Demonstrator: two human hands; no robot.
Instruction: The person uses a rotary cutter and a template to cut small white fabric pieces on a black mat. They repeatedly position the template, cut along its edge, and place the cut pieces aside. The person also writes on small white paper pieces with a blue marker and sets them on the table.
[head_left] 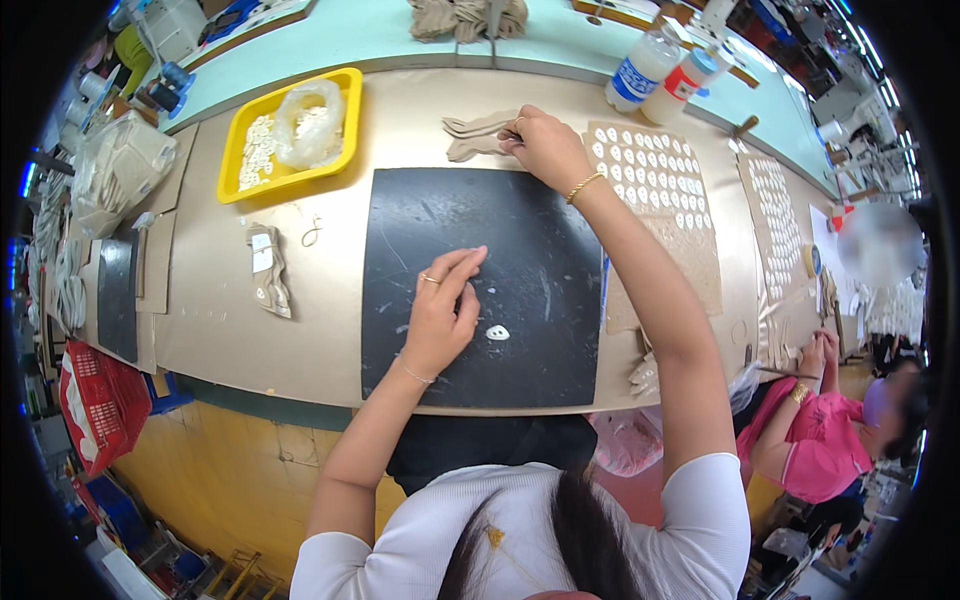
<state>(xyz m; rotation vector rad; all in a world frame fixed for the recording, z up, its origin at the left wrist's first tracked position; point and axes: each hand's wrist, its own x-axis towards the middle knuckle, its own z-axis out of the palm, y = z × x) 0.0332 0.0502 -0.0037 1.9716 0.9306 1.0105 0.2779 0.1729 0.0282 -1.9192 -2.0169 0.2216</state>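
Note:
Near the far edge of a black mat [540,350], my right hand [550,155] is closed on the right end of a beige fabric strip [475,127], which lies with similar strips beyond the mat. My left hand [440,315] hovers over the mat's left half, fingers stretched out, with nothing visible in them. Just right of its thumb sits a small white piece with dark marks [497,333]. A tinier white bit lies above it. Right of the mat, rows of similar white pieces [650,170] cover a brown sheet [680,245], partly hidden by my right forearm.
A yellow tray [232,165] at the far left holds small white pieces and a plastic bag [308,125]. Below it lies a tied beige bundle [268,270]. Two bottles [640,70] stand at the back right. A co-worker in pink [810,450] sits at the right.

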